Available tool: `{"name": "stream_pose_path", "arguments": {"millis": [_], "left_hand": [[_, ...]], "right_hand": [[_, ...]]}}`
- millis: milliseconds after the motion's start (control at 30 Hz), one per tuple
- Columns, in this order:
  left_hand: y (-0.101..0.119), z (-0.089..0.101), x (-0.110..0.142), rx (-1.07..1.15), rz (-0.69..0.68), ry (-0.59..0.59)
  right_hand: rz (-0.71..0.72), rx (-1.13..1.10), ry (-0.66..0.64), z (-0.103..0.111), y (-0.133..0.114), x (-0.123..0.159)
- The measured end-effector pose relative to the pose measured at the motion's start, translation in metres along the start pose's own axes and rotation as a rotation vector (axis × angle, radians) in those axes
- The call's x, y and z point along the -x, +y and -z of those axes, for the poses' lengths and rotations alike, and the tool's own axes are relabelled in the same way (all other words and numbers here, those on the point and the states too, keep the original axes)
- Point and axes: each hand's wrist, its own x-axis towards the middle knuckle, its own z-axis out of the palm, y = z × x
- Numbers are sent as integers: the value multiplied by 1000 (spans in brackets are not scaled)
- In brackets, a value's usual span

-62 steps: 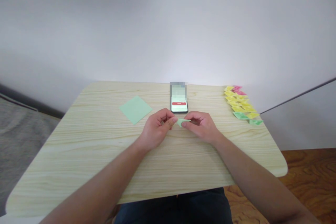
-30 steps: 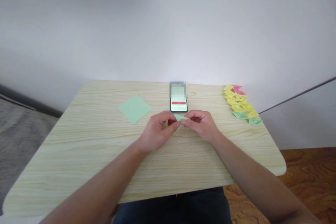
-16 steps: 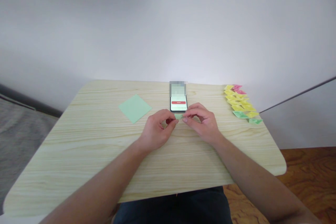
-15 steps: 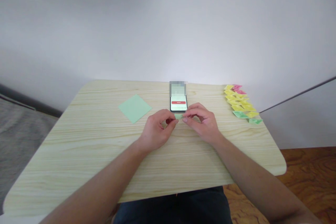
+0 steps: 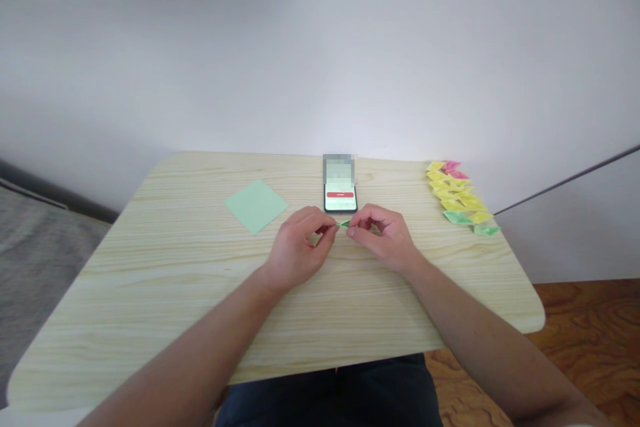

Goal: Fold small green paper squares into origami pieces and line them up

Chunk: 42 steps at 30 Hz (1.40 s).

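Observation:
A small folded piece of green paper (image 5: 343, 224) is pinched between my two hands, just in front of the phone. My left hand (image 5: 302, 245) grips its left end with thumb and fingertips. On the other end, the thumb and index finger of my right hand (image 5: 385, 235) are closed. Most of the paper is covered by the fingers; a narrow, darker green fold shows in the gap. To the left of my hands lies a flat square sheet of light green paper (image 5: 257, 206), turned cornerwise.
A phone (image 5: 341, 201) with a lit screen lies beyond my hands. Several folded paper boats (image 5: 459, 200), yellow, pink and green, stand in rows at the right edge of the pale wooden table (image 5: 165, 267). A white wall (image 5: 320, 67) rises behind it.
The green paper between my fingers has turned, from a broader light face to a narrow, darker fold. My right hand has shifted slightly down; the left has barely moved.

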Motion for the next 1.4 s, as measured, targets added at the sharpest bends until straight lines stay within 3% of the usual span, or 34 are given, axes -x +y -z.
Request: {"name": "stream_pose_path", "arguments": {"millis": [300,567,867,1100,1400], "left_hand": [[2,-2,0,21,5,51],[6,3,0,217,173,-13],[3,-1,-1,369,225,3],[3,-4,-1,335,213,13],[8,3,-3,352,123,-113]], "right_hand": [[-9,-104,-20,-4,7,2],[6,-91,-44,-4,3,2],[-33,-155,-79,-5,7,3],[-97,-300,-112,-8,8,3],[-144,-480,-116,-9,10,-4]]}}
